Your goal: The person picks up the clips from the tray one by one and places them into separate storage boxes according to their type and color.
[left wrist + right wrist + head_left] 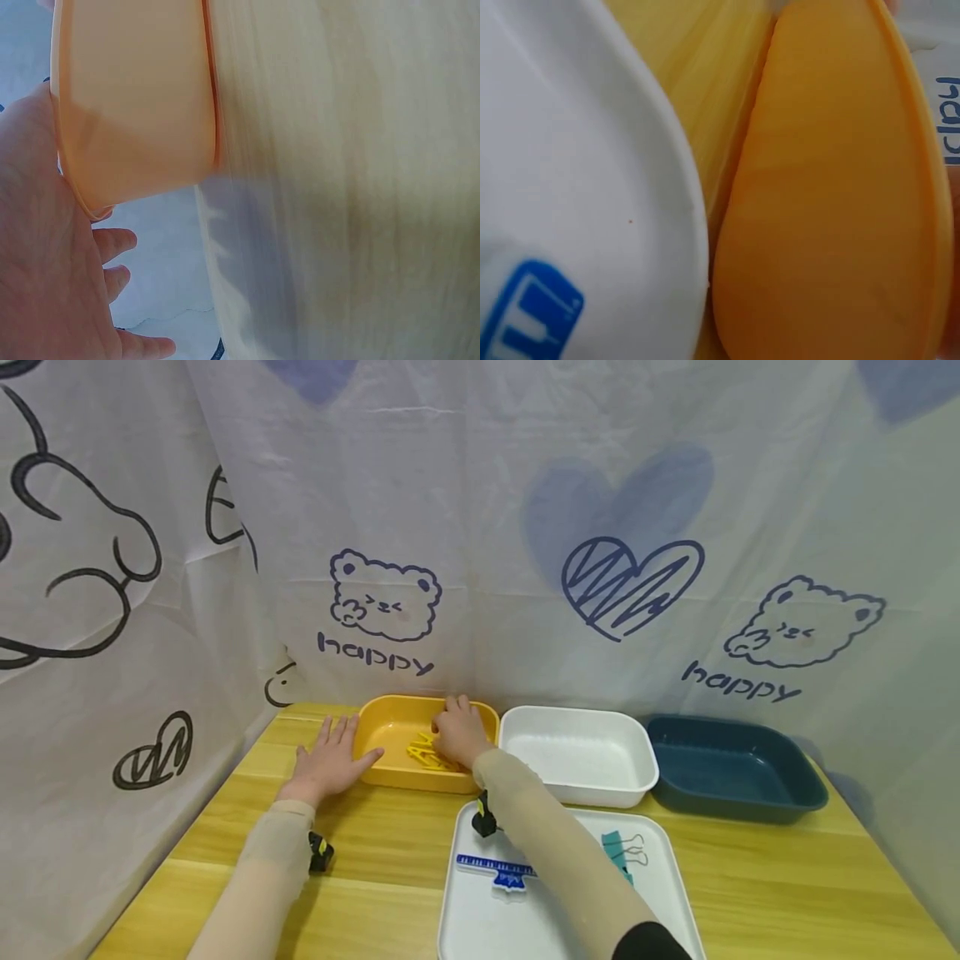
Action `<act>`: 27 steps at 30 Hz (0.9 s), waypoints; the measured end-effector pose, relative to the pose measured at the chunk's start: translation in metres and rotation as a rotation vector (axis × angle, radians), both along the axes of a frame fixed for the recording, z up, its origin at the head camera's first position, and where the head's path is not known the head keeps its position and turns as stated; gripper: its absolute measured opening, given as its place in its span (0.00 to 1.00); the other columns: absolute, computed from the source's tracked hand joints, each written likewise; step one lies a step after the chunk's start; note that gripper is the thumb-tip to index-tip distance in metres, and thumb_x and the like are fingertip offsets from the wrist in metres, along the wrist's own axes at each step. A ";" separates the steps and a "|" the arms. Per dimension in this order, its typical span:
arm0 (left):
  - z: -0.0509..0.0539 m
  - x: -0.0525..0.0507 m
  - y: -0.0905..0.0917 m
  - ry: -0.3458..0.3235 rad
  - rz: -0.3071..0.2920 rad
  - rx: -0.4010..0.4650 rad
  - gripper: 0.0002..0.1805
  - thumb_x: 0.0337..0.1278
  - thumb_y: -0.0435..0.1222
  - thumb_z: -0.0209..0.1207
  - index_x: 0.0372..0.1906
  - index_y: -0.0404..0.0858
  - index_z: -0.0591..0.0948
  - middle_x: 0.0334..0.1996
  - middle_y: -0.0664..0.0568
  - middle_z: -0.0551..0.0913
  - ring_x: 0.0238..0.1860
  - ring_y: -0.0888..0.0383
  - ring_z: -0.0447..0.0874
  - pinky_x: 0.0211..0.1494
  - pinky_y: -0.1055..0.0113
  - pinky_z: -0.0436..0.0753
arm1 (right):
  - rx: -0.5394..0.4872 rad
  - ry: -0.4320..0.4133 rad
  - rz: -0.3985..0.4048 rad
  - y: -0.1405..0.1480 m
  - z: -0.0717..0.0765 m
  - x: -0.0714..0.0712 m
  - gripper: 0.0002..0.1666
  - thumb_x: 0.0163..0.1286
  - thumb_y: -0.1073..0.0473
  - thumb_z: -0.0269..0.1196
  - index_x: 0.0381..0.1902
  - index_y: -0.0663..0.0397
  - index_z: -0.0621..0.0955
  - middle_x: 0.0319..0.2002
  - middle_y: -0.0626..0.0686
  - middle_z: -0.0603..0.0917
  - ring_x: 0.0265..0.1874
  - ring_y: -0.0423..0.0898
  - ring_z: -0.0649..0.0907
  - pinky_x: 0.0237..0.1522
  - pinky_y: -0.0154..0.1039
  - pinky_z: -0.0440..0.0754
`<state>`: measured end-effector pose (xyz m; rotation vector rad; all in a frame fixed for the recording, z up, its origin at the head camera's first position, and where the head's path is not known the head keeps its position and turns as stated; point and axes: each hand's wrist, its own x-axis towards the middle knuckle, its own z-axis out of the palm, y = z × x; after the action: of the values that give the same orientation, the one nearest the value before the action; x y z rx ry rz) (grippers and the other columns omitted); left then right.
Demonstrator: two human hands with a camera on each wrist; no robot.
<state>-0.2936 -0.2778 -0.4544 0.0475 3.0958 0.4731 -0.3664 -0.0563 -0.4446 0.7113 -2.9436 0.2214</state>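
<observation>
In the head view a yellow bin stands at the back left of the table, with several yellow clips, clothespin-like, lying in it. My left hand rests against the bin's left end, fingers spread and thumb over the rim. The left wrist view has that hand beside the bin's outer wall. Reaching into the bin's right part is my right hand, next to the clips. Its fingertips are partly hidden, so whether it holds anything cannot be told. The bin's side fills much of the right wrist view.
A white bin and a dark blue bin continue the row rightward. In front, a white tray carries a blue clip with ruler marks and a teal binder clip, partly behind my right forearm. A printed curtain hangs behind.
</observation>
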 end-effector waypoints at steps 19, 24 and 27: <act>0.002 -0.001 0.002 -0.009 -0.012 0.004 0.51 0.65 0.67 0.39 0.78 0.37 0.42 0.78 0.36 0.43 0.78 0.36 0.32 0.66 0.21 0.43 | -0.071 0.000 0.010 0.031 0.026 0.019 0.15 0.64 0.47 0.67 0.44 0.47 0.85 0.48 0.50 0.73 0.52 0.48 0.67 0.58 0.44 0.69; 0.003 0.001 0.001 -0.009 -0.009 0.011 0.50 0.66 0.66 0.40 0.78 0.37 0.42 0.78 0.35 0.44 0.78 0.35 0.32 0.66 0.21 0.42 | -0.101 0.001 0.004 0.044 0.033 0.025 0.15 0.63 0.48 0.68 0.43 0.49 0.85 0.50 0.52 0.74 0.53 0.50 0.68 0.60 0.46 0.68; 0.003 0.001 0.000 -0.010 -0.012 0.014 0.50 0.66 0.66 0.40 0.78 0.37 0.42 0.78 0.35 0.43 0.78 0.35 0.33 0.66 0.21 0.42 | -0.114 0.021 0.009 0.053 0.035 0.026 0.15 0.62 0.49 0.69 0.43 0.50 0.86 0.48 0.53 0.74 0.52 0.51 0.68 0.58 0.47 0.69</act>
<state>-0.2928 -0.2781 -0.4517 0.0642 3.0809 0.4934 -0.3399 -0.0032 -0.4100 0.7060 -2.8808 0.3771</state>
